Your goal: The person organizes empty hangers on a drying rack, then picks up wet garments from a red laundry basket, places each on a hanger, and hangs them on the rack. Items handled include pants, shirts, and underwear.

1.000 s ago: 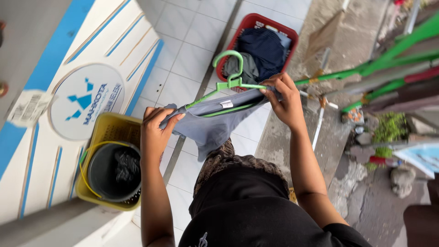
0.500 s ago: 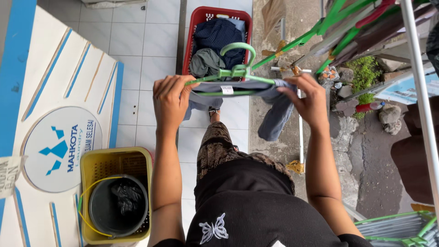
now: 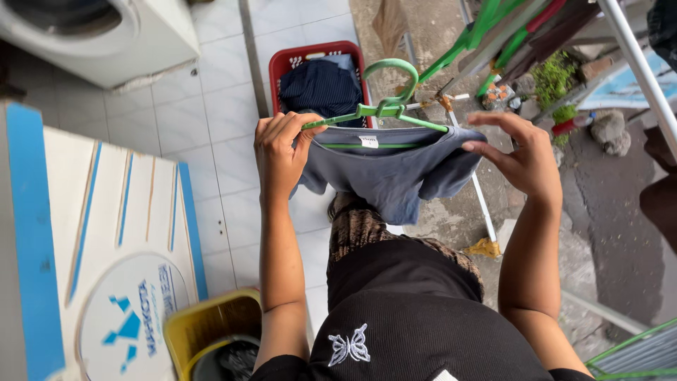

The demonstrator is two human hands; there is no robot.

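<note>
My left hand grips the left end of a green plastic hanger and the shoulder of a grey-blue shirt hung on it. My right hand is beside the shirt's right shoulder, fingers spread, touching or just off the cloth. The shirt hangs in front of me above my patterned trousers. Behind it on the tiled floor stands a red laundry basket with dark clothes inside.
A white washing machine stands at top left. A white and blue panel lies on the left, with a yellow bin holding a dark bucket beside it. Green and metal drying-rack bars cross the upper right over rough concrete.
The view has swung, so the washing machine now shows. My right hand has let go of the hanger's right end and opened beside the shirt. My left hand keeps its hold.
</note>
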